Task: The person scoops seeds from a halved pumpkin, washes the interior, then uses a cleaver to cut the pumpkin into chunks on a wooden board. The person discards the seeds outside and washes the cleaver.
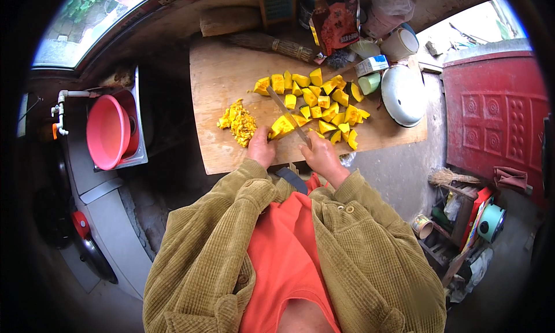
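My right hand (323,156) grips the handle end of a kitchen knife (284,108), whose long blade points away and to the left. The blade lies across a long pumpkin wedge (281,127); how deep it has cut, I cannot tell. My left hand (262,149) holds the near left end of that wedge. Chunks of pumpkin (324,101), orange with some dark rind, are spread beyond and to the right of the knife. Left of the wedge lies a heap of stringy pumpkin pulp and seeds (238,124). All this rests on a wooden table top (212,83).
A white enamel basin (402,96) leans at the table's right side, beside a small carton (371,65) and a pale green cup (369,84). A straw brush (282,46) and a red seasoning packet (336,23) stand at the back. A pink basin (106,131) sits in the sink at left.
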Demonstrator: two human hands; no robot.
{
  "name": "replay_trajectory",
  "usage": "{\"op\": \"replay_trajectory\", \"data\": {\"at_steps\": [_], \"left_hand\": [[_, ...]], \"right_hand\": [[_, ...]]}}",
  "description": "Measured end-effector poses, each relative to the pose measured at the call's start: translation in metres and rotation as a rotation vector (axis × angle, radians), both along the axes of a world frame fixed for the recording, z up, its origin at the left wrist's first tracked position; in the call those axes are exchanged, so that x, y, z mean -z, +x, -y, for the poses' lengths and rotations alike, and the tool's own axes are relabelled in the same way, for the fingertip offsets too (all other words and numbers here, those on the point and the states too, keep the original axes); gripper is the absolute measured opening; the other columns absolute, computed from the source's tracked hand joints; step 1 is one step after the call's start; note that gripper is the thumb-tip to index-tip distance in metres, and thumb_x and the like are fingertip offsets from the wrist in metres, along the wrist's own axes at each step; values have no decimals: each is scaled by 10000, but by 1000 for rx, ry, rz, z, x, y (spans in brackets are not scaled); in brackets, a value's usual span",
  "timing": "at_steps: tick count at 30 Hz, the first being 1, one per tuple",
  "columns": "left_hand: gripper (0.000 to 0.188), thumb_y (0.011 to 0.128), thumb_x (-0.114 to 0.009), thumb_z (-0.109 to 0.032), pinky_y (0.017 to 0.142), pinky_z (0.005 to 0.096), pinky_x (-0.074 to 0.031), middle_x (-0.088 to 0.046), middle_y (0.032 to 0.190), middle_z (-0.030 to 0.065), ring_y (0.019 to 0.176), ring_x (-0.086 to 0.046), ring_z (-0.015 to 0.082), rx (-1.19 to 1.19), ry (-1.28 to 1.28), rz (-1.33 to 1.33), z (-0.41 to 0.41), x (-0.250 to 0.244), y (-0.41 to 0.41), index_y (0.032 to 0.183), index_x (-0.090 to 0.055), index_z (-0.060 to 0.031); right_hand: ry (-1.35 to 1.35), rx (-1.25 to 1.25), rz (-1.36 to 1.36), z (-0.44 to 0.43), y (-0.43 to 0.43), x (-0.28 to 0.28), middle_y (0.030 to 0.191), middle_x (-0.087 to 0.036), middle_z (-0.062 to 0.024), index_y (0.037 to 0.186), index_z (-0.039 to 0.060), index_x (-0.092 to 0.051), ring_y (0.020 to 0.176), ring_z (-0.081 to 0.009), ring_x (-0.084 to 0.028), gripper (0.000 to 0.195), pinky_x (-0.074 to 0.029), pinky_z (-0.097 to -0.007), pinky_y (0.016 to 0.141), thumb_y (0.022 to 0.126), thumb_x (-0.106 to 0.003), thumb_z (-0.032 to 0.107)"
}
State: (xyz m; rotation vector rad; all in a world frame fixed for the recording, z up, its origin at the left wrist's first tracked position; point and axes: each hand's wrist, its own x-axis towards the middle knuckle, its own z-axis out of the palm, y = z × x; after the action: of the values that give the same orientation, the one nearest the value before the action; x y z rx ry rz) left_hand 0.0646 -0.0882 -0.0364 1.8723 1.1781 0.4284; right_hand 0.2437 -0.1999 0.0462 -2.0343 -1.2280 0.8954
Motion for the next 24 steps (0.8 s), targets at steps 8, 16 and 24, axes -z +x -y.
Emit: {"op": "replay_trajectory", "data": {"at_steps": [8, 16, 24], "left_hand": [[280, 792, -682, 0, 799, 501, -524, -606, 1021, 222, 945, -623, 463, 101, 111, -42, 2, 7, 2, 1053, -588, -37], [268, 790, -740, -36, 802, 469, -528, -598, 1010, 180, 923, -625, 424, 125, 105, -110, -2, 0, -4, 1025, -612, -31], [260, 757, -661, 43, 769, 482, -519, -603, 994, 198, 904, -615, 448, 145, 167, -97, 4, 6, -2, 997, -590, -28]], "right_hand": [[-71, -52, 145, 1, -21, 54, 820, -652, -284, 990, -8, -560, 815, -481, -659, 199, -524, -534, 703, 882, -672, 116], [-24, -38, -36, -3, -1, 45, 801, -641, -237, 993, -7, -532, 798, -478, -640, 270, -497, -514, 671, 889, -699, 178], [-111, -50, 60, -11, -32, 43, 839, -666, -300, 984, -26, -577, 825, -501, -655, 171, -531, -566, 735, 866, -624, 89]]}}
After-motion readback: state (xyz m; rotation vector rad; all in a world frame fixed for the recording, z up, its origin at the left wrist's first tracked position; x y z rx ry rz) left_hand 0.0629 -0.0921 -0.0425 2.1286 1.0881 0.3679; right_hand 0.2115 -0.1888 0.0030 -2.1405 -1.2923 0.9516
